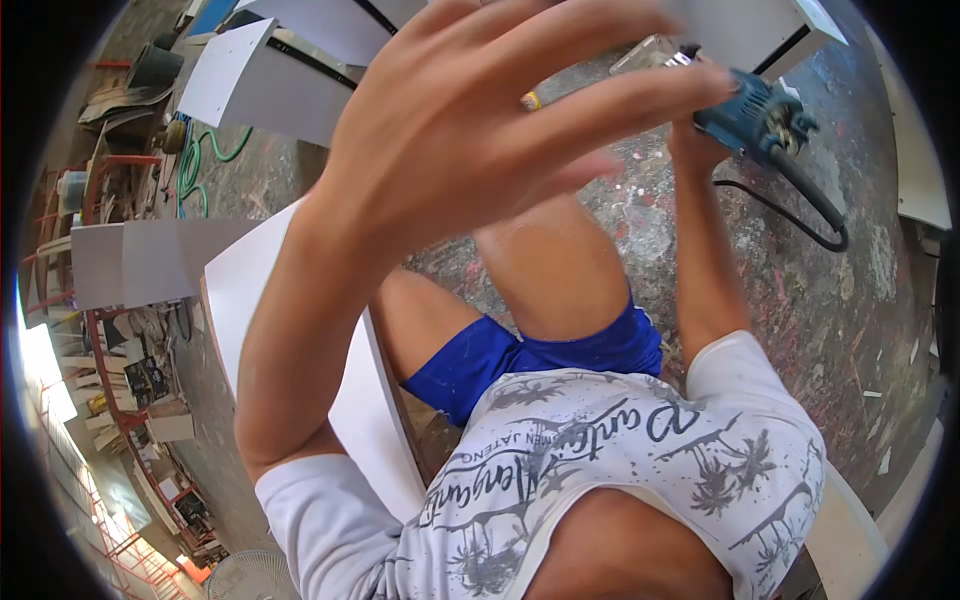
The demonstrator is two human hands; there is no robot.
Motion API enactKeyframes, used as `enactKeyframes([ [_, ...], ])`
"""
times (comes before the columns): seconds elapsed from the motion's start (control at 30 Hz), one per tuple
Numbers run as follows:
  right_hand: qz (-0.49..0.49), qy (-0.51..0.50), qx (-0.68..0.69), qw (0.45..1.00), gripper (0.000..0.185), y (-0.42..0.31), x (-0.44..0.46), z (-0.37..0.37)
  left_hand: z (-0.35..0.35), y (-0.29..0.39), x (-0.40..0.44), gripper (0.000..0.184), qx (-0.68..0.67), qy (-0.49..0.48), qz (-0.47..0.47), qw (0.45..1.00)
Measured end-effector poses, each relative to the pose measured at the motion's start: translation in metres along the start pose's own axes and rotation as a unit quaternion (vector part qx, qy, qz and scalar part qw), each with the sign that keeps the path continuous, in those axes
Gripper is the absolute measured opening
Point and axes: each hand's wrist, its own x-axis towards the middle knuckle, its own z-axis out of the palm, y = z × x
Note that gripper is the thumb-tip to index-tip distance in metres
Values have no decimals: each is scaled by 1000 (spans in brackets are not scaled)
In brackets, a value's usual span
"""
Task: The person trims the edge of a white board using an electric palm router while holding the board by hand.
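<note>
My left hand (455,130) is raised close to the camera, its fingers spread and slightly blurred, with nothing held in them. It hides part of the floor and boards behind it. Lower down at the right, my right hand (697,150) is wrapped around a teal trim router (742,112). A left finger covers part of that grip. The router's clear base (645,55) points away to the upper left, and its black cord (820,205) loops down on the right.
A long white board (265,270) lies beside my left leg. White panels (265,85) with dark slots stand at the upper left, and another panel (790,40) is at upper right. A green hose (190,170), a red rack (125,400) and a fan (250,578) are on the left.
</note>
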Motion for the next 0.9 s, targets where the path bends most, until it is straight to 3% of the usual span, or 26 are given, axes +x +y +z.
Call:
enactKeyframes([
  [0.07,159,139,79,974,68,2,-26,-8,-20,12,-34,77,-71,-33,-72,994],
  [0.13,285,251,129,916,66,38,-55,-21,-18,28,-76,70,-141,18,-169,975],
  [0.17,343,305,153,875,65,56,-69,-30,-18,41,-94,67,-183,48,-238,952],
  [0.27,522,417,209,714,62,83,-100,-54,-28,69,-155,78,-199,16,-343,918],
  [0.37,588,433,189,657,65,144,-156,-82,-35,102,-187,82,-243,24,-439,864],
  [0.47,696,439,117,556,73,170,-181,-92,-33,131,-205,82,-267,37,-500,823],
  [0.57,718,437,133,526,81,175,-197,-88,-29,149,-215,83,-282,38,-545,789],
  [0.6,734,481,93,471,80,179,-195,-86,-28,155,-219,85,-284,33,-560,777],
  [0.77,695,480,174,507,75,209,-238,-102,-30,174,-226,82,-299,18,-605,738],
  [0.8,702,470,180,504,74,209,-239,-103,-25,179,-223,70,-301,57,-605,735],
  [0.9,713,435,193,515,75,214,-248,-113,-8,199,-221,65,-359,85,-624,689],
])
